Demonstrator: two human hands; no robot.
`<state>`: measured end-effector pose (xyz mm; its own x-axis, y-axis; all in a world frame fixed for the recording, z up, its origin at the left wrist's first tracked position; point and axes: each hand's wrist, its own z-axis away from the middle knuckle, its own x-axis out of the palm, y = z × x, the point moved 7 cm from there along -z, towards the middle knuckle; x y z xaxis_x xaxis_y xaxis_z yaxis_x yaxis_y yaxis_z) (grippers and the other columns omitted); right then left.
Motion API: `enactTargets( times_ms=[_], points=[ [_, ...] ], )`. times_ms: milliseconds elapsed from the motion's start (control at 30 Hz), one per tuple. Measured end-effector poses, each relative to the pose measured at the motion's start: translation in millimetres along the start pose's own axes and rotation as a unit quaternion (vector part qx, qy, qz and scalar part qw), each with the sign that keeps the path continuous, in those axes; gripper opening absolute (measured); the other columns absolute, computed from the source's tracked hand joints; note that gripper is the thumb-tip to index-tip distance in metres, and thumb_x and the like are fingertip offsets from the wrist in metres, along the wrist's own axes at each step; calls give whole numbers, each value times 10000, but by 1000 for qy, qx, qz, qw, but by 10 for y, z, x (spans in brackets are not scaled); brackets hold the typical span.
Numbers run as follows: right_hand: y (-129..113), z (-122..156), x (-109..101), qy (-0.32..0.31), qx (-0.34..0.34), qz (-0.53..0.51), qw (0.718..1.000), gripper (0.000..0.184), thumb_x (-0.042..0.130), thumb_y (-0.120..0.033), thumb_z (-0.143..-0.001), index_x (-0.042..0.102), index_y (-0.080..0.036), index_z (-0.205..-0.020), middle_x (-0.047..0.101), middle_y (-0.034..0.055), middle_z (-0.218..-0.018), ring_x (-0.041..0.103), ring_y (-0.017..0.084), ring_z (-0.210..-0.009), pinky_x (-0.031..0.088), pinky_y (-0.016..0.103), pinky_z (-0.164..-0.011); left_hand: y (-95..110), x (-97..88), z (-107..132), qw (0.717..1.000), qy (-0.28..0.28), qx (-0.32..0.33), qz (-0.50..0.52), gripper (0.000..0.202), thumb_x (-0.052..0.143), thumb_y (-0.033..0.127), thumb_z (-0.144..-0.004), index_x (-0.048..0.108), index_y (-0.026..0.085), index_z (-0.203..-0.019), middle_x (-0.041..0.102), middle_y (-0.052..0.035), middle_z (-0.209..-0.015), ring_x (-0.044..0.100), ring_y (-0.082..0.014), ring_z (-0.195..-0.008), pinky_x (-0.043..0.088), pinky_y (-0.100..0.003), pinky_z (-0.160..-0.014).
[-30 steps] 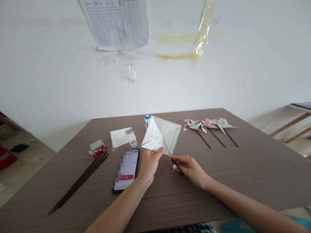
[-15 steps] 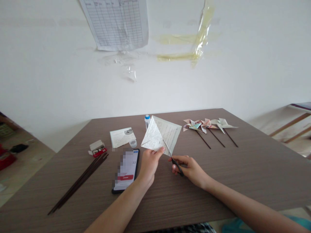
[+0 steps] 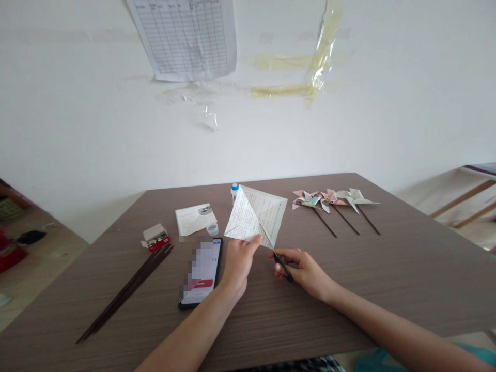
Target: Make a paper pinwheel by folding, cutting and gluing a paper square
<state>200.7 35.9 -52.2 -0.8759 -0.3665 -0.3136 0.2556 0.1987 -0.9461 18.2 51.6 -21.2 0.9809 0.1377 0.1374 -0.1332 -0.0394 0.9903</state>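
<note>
1. Left hand (image 3: 238,263): its fingers (image 3: 252,242) were clenched with the thumb on the lower edge of a folded, printed paper square (image 3: 251,219), grasping the sheet.
2. Right hand (image 3: 304,271): its fingers (image 3: 290,255) were curled through the black handles of a pair of scissors (image 3: 282,266), grasping them. The blades lay against the sheet's lower right edge. Whether they had entered the paper could not be told.
3. The paper square stood diamond-wise, held just above the bench (image 3: 349,289), between a glue bottle with a blue cap (image 3: 234,192) and the hands. Its top corner overlapped that bottle in view.
4. Left of the hands lay a smartphone (image 3: 201,274) with a pixelated screen, a small clear cap (image 3: 212,229), a printed leaflet (image 3: 191,218), and a small red and white box (image 3: 155,236).
5. At the near left lay a bundle of dark thin sticks (image 3: 126,292).
6. To the right, three paper pinwheels (image 3: 335,200) on dark sticks lay side by side, well apart from the hands.
7. On the wall above hung a ruled grid sheet (image 3: 186,36) and strips of yellowed tape (image 3: 298,67).
</note>
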Motion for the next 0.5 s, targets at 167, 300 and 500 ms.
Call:
enactTargets(
  times_ms=[167,300,500],
  points=[
    [-57,13,-9,6,0,2,1000,444,757,-538,-991,913,-161,-1167,804,70,-774,727,265,-773,593,398,-815,18,15,6,1000,-9,3,0,218,933,403,-822,878,234,-949,950,-120,-1168,866,-366,-1243,623,-460,-1152],
    [-70,18,-8,10,3,-8,1000,428,758,-539,-982,908,-167,-1132,794,63,-765,727,266,-768,595,389,-789,-1,-8,3,1000,3,-2,-16,213,919,386,-829,894,230,-972,954,-111,-1150,878,-354,-1204,628,-448,-1137],
    [0,-7,1,8,6,-9,1000,493,774,-590,-952,901,-152,-1138,797,64,-758,720,247,-741,611,381,-795,-23,-6,-2,1000,4,0,-9,212,925,383,-815,907,237,-966,955,-114,-1154,872,-359,-1230,638,-460,-1143]
  ],
)
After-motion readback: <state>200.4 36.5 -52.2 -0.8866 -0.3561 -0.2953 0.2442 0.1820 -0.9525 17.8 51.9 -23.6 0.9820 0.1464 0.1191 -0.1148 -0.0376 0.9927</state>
